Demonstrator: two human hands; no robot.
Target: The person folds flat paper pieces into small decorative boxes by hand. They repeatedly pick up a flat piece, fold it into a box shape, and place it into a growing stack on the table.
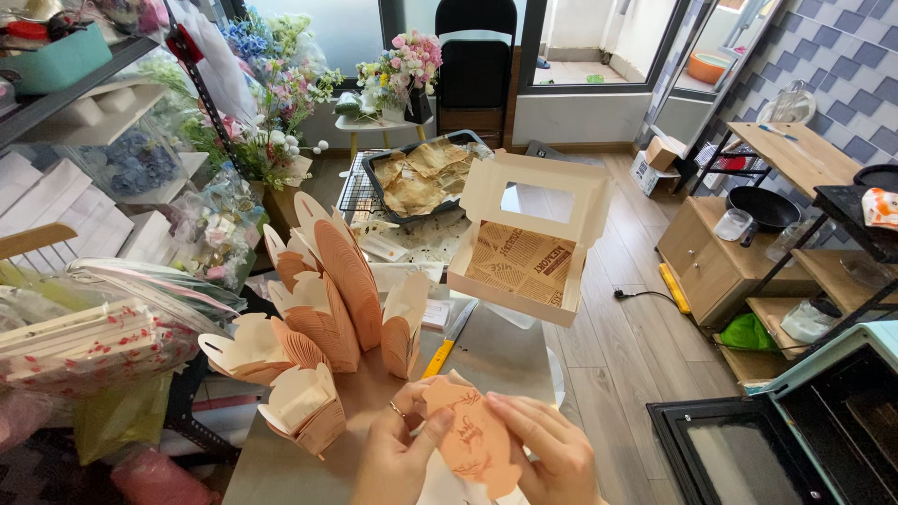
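Note:
My left hand (398, 458) and my right hand (557, 458) together hold a flat peach paper cut-out (472, 440) with a printed figure, low in the head view. Both thumbs press on its face. Just left of my hands stands a stack of peach petal-shaped folded paper boxes (323, 318) on the grey table (496, 360). An open cream bakery box (528, 248) with a window lid and printed brown liner paper sits beyond my hands. A yellow-handled knife (449, 341) lies between the stack and the box.
A dark baking tray (426, 173) with crumpled parchment sits farther back. Flower bouquets (402, 65) and shelves with wrapped stock (103, 281) fill the left. An oven (804, 430) with its door open stands at lower right, wooden shelving (739, 262) behind it.

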